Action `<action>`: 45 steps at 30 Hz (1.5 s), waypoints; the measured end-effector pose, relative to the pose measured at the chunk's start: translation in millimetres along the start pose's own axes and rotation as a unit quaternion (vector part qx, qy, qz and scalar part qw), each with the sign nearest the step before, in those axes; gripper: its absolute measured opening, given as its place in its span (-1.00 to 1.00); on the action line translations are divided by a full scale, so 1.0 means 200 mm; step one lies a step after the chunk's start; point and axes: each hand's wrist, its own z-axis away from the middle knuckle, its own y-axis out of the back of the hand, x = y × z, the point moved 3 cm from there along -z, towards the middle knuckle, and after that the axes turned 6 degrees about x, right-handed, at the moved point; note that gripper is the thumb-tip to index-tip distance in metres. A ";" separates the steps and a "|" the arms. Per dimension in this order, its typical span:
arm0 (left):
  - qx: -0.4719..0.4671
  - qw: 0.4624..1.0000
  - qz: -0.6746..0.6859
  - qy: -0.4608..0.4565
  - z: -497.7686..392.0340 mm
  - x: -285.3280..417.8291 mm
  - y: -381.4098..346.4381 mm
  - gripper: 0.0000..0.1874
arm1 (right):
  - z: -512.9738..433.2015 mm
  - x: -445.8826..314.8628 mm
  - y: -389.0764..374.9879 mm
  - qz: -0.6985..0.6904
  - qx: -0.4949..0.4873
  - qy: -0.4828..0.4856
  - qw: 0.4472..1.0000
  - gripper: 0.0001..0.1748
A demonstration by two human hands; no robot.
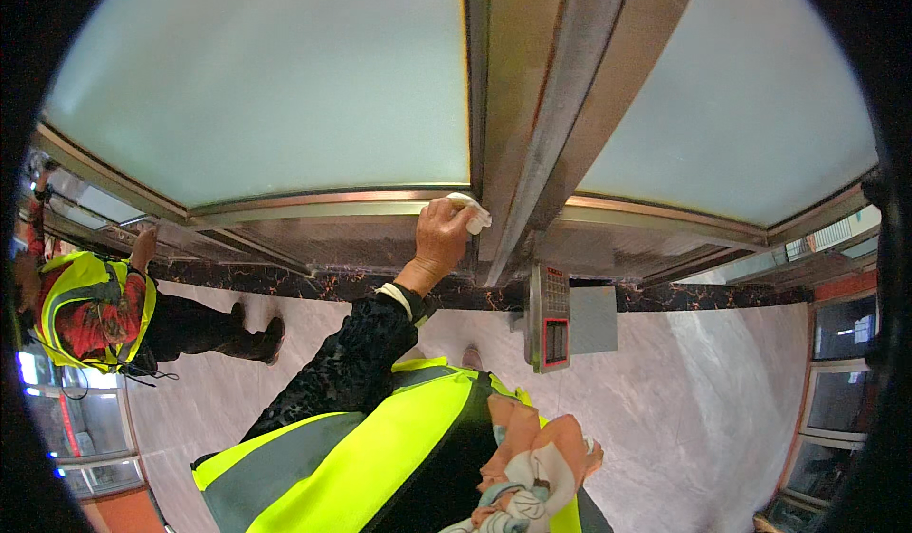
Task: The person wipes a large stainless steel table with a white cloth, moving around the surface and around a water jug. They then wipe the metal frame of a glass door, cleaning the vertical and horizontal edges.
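Observation:
My left hand (443,237) holds a crumpled white cloth or tissue (476,214) between thumb and fingers. It presses the wad to the lower right corner of a metal window frame (320,203), just beneath a large frosted glass pane (285,84). To the right of this hand, a metal upright (563,105) divides that pane from a second frosted pane (741,98). Only a bit of my right hand (594,456) shows low down, beyond a patterned scarf (538,462); its fingers are mostly hidden.
An electronic scale's indicator (548,316), with keypad and red-bordered display, stands close by, above a grey platform (595,319). At left, another person (92,312) in a yellow vest reaches to the frame. A dark marbled skirting (370,287) edges the pale floor (684,419).

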 end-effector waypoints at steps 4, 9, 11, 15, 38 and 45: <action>-0.037 0.996 -0.015 -0.083 -0.03 -0.03 -0.02 -0.71 | -0.07 -0.15 0.03 0.010 0.022 0.032 0.999 -0.66; -0.074 0.994 -0.006 -0.078 0.02 -0.17 0.06 -0.73 | -0.06 -0.43 0.01 -0.047 0.037 0.080 0.995 -0.67; -0.069 0.996 -0.008 -0.064 0.06 -0.32 0.17 -0.73 | -0.02 -0.54 -0.01 -0.058 0.018 0.080 0.995 -0.69; -0.053 0.997 -0.053 -0.022 0.17 -0.72 0.45 -0.71 | 0.09 -0.73 -0.13 -0.084 0.004 0.115 0.990 -0.69; -0.094 0.967 -0.205 0.118 0.56 -2.03 1.47 -0.62 | 0.37 -0.83 -0.44 0.006 0.009 0.174 0.985 -0.66; -0.105 0.920 -0.274 0.261 0.71 -2.38 1.73 -0.62 | 0.39 -0.70 -0.49 0.018 0.011 0.175 0.984 -0.63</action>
